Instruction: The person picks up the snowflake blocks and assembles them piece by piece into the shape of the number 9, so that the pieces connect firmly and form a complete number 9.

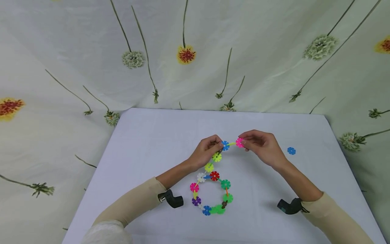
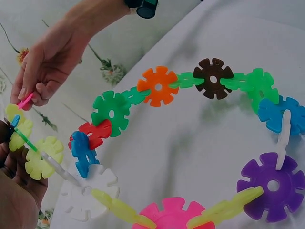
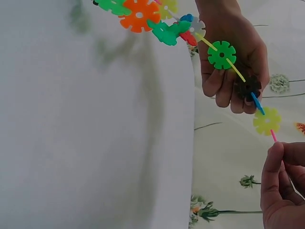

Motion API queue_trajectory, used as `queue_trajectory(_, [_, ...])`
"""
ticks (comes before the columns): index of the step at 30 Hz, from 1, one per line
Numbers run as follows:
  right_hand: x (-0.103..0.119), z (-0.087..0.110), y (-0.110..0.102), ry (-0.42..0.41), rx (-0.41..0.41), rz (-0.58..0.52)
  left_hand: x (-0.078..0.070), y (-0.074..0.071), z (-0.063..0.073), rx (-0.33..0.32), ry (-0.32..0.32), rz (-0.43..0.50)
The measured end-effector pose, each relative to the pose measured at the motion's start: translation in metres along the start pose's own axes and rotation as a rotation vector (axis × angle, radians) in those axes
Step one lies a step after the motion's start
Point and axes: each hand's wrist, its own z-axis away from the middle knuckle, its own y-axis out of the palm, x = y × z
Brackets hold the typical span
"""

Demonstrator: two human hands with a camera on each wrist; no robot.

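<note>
A string of colourful notched plastic snowflake discs, slotted together edge to edge, hangs from both hands, its lower part a closed ring with a purple disc (image 2: 271, 186) and a white disc (image 2: 90, 193) in it. My left hand (image 1: 206, 151) pinches the upper tail at a dark disc (image 3: 248, 88), partly hidden by its fingers; a blue disc (image 1: 225, 145) shows at its fingertips. To the right, my right hand (image 1: 262, 148) pinches a pink disc (image 1: 239, 142) at the tail's end, between thumb and fingers. That pink disc joins a yellow disc (image 3: 267, 121).
A single blue disc (image 1: 291, 150) lies on the white-covered table (image 1: 152, 142), right of the right hand. Behind the table hangs a flower-printed cloth (image 1: 259, 34). A black wrist camera (image 1: 292, 206) sits on the right forearm, another camera (image 1: 172, 199) on the left.
</note>
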Motion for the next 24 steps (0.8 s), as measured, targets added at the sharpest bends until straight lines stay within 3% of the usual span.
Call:
queue_trajectory(12, [-0.0010,-0.0010,0.0055,-0.012,0.012,0.020,0.0005,0.0031,-0.0014,0.006,0.016,-0.039])
queue_trajectory(24, [-0.0026,-0.0014,0.0037,-0.027,0.025,0.030,0.0024,0.0002,-0.0025,0.015,0.016,-0.022])
